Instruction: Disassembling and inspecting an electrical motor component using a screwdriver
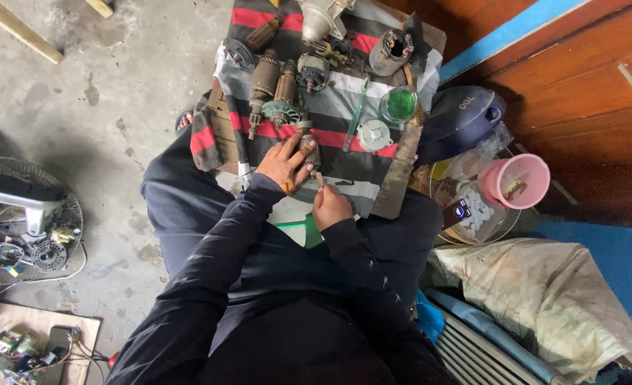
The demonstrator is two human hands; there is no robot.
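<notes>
**Fingers pinned on a small metal part, thin tool held beside it**

Fingers (pixel 298 153) of the left hand (pixel 282 165) lie spread and flat on the striped red, grey and black cloth (pixel 344 100) that covers the work surface, pressing down a small dark metal motor part (pixel 310 151) at their tips. The part stands on the far side of the hand, its long axis running away from the person, roughly in line with the fingers. So the left hand is the nearer one and is already touching it.

The right hand (pixel 330 207) sits closer to the body, closed narrowly around a thin grey rod-like tool (pixel 320 179). Its tip points up and away, towards the base of the metal part, and ends just beside the left thumb. Whether the tip touches the part cannot be told at this size.

Further out on the cloth lie several brown wound motor armatures (pixel 264 82) side by side, their shafts also pointing along the same away-and-back line. To the right of the hands rest a white round plastic cap (pixel 374 135), a green translucent round lid (pixel 399 105) and a slim teal-handled tool (pixel 354 117). Off the surface, on the right, stands a pink plastic cup (pixel 519 180); on the concrete floor (pixel 116 107) at left lies a wire fan guard (pixel 23 214).
</notes>
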